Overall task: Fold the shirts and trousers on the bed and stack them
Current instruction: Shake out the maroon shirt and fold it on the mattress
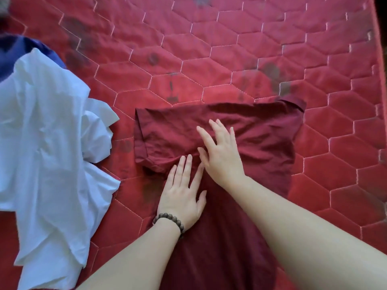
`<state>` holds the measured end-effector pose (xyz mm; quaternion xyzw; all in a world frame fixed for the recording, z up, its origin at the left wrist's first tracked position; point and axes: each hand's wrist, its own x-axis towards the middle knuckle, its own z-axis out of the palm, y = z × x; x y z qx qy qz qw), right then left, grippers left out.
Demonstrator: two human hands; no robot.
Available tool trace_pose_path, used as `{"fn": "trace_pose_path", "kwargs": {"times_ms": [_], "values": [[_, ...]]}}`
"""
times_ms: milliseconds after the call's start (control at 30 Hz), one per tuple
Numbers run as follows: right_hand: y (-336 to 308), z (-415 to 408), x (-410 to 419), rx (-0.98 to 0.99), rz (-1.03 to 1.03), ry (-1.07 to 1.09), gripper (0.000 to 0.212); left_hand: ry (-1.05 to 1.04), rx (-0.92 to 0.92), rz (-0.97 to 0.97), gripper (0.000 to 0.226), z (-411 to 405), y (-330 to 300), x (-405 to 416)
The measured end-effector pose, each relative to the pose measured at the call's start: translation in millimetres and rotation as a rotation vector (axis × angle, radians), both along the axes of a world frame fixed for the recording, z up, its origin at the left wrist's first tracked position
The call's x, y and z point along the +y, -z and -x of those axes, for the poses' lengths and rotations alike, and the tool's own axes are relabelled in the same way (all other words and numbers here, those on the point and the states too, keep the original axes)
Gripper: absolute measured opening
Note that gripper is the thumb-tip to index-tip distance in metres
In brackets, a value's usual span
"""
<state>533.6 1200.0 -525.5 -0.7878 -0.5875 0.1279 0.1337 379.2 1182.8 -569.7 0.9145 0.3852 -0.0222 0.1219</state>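
Under the spread, flat fingers of left hand [181, 203] and right hand [222, 156] lies the maroon polo shirt [247, 130] on the quilted mattress [230, 49]; judged light, limp, crease-prone; best pinched at hem or folded-sleeve edge beside the fingertips.

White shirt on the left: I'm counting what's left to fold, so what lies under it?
A blue garment pokes out from under the white shirt at its far edge, on the red quilted bedcover. How far it reaches underneath, and whether anything else lies there, is hidden.
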Motion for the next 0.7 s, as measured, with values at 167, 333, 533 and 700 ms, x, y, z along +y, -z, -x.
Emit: {"fn": "trace_pose_path", "kwargs": {"times_ms": [167,333,533,700], "values": [[-10.9,-10.1,114.8,-0.085,0.274,-0.295,0.067,-0.004,-0.025,0.004,0.071,-1.2,5.4,2.0],[-12.6,13.2,159.5,-0.09,0.387,-0.448,0.057,-0.005,-0.022,0.018,0.072,-0.8,3.4,1.2],[-21.8,18.0,142.0,0.036,0.284,-0.437,0.021,-0.004,-0.027,0.03,0.07,-1.0,1.0,-0.1],[-63.9,-5.1,103.6,0.21,0.13,-0.361,0.019,0.026,0.028,0.029,0.066,0.3,-9.2,1.7]]}}
